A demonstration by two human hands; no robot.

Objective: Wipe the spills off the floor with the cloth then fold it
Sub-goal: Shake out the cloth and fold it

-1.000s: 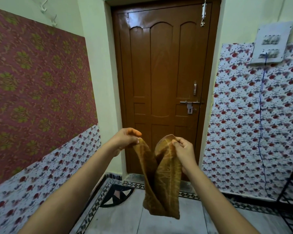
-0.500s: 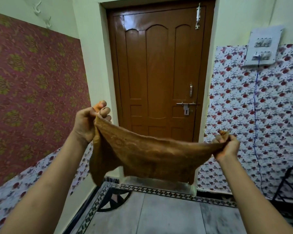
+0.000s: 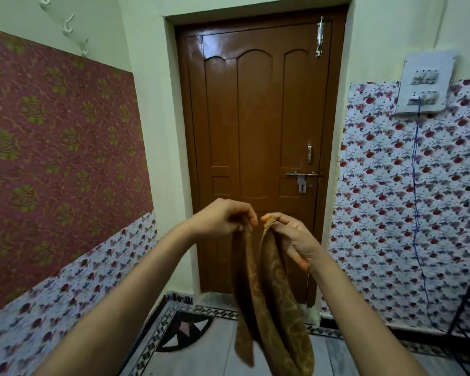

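From the head camera, a brown cloth [image 3: 274, 302] hangs in mid-air in front of a wooden door [image 3: 261, 137], held up at chest level by both hands. Its long axis runs close to vertical: the two top edges point up into the hands, and the body droops down toward the floor [image 3: 217, 351], leaning slightly to the right as it falls. The cloth is doubled into two hanging panels with a dark gap between them; the left panel is narrow and ends in a blunt corner, while the right one is wider and curves round into a rounded fold at the bottom. The fabric looks soft and limp, with a faint mottled or patterned weave in golden brown.

The left hand [image 3: 223, 219] has its fingers curled downward and pinches the top of the left panel. The right hand [image 3: 291, 237] pinches the top corner of the right panel between thumb and forefinger, the remaining fingers bent loosely behind the fabric. The two hands are just beside each other, fingertips nearly meeting.

The door is glossy, with arched raised panels and a metal latch [image 3: 301, 176]. Maroon patterned wallpaper [image 3: 52, 158] covers the left wall, and a floral sheet [image 3: 418, 213] covers the right. The floor is pale tile with a black-and-white geometric border.
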